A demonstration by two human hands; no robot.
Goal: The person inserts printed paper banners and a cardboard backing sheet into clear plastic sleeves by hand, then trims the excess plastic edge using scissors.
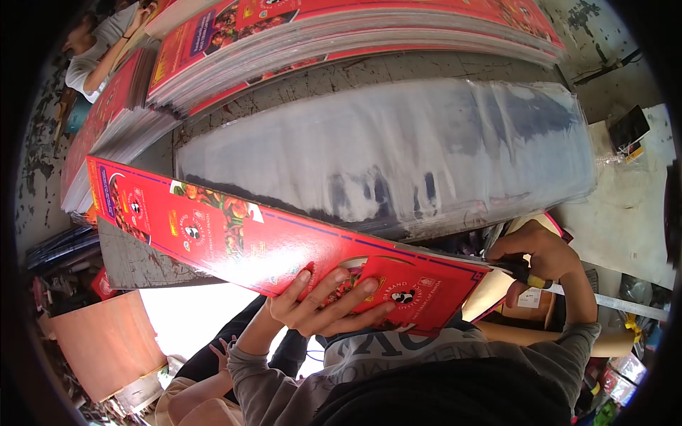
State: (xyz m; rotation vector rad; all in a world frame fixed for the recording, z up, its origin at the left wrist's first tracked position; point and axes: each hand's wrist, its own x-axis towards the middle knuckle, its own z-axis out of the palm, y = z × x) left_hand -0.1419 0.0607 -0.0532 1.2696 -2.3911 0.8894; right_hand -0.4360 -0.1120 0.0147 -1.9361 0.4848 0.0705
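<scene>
A long red printed cardboard sheet (213, 234), with food pictures and a panda logo, lies slantwise in front of my body. My left hand (330, 302) grips its lower edge, fingers across the printed face and thumb hidden. At the sheet's right end, my right hand (543, 259) is closed round a tool with a black-and-yellow handle (538, 282). A long pale metal strip (614, 304) runs rightward from beside that handle; whether the two are joined I cannot tell. Past the sheet, a stack of clear plastic film (284, 149) rests on the worktable (145, 259).
Tall stacks of red printed sheets (369, 32) stand at the back, with another stack (114, 128) at the left. Another person (106, 46) is at the upper left. A small child-like hand (222, 351) shows at the lower left. A brown board (103, 341) stands nearby.
</scene>
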